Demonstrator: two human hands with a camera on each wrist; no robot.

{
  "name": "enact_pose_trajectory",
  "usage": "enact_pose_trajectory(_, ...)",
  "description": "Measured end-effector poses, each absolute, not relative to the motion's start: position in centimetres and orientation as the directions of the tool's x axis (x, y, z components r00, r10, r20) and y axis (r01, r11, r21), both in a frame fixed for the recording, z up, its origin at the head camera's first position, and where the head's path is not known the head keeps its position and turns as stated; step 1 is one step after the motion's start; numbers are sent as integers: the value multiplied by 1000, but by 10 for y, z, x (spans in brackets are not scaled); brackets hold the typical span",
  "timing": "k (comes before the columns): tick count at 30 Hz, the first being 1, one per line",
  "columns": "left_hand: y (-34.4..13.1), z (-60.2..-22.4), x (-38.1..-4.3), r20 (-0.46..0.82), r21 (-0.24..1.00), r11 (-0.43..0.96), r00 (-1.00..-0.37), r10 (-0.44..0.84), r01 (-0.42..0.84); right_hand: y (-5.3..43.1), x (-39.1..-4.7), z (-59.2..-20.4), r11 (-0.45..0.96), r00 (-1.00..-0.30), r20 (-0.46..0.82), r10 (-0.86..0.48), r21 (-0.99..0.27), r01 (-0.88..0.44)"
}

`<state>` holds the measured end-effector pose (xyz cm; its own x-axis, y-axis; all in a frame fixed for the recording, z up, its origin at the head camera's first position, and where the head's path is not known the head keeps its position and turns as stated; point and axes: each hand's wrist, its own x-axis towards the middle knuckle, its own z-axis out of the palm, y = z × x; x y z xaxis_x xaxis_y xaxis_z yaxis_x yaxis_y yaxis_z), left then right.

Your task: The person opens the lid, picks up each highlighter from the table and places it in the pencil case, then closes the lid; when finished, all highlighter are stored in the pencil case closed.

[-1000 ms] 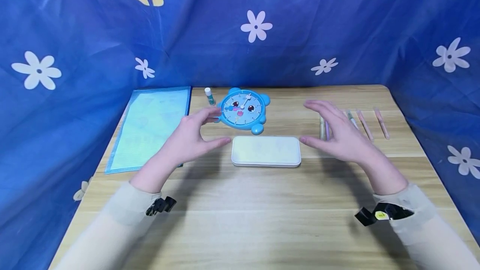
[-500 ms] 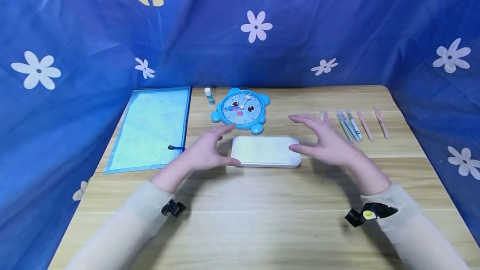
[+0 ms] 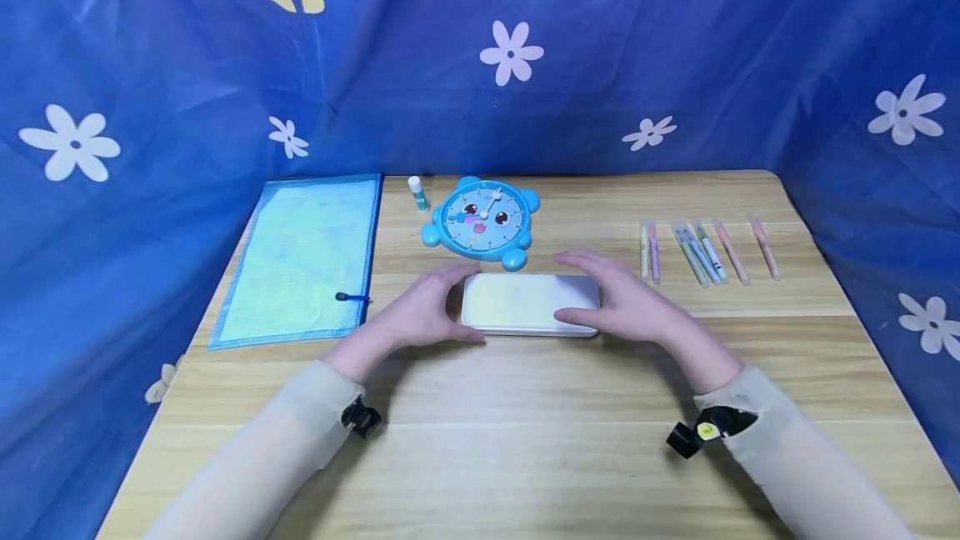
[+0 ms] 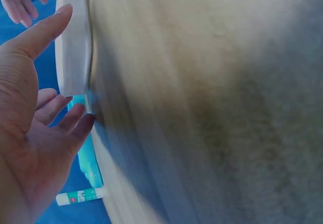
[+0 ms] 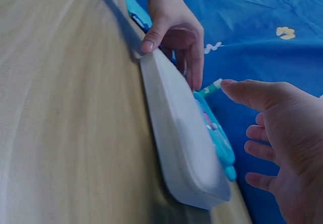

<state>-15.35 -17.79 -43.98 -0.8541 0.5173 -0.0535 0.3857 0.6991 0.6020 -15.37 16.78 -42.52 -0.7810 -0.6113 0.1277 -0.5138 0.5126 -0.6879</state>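
A white rectangular case with rounded corners lies flat on the wooden table, long side facing me. My left hand is at its left end, thumb by the near corner and fingers by the far one. In the right wrist view, that thumb's tip is right at the end of the case. My right hand hovers over the right end, thumb and fingers spread apart, overlapping the case in the head view. A gap shows between this hand and the case in the right wrist view.
A blue toy clock with a cartoon face lies just behind the case, a glue stick beside it. On the left is a light-blue zip pouch. Several markers lie at the right. A blue flowered cloth hangs behind the table.
Both hands have come inward and lower towards the case: the left moved right to its left end, the right moved left over its right end. The case stays in place.
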Motion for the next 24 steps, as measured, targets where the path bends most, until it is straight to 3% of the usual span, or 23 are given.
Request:
enact_pose_trajectory(14,-171,-448,-148,-60,581,724,-868,493,371,154,-157,-445,517,-755,87,-650,-677,-524)
enact_pose_trajectory(24,-167,-452,-145,-20,593,707,-870,492,386,147,-158,-453,591,-765,68,-641,-592,-548)
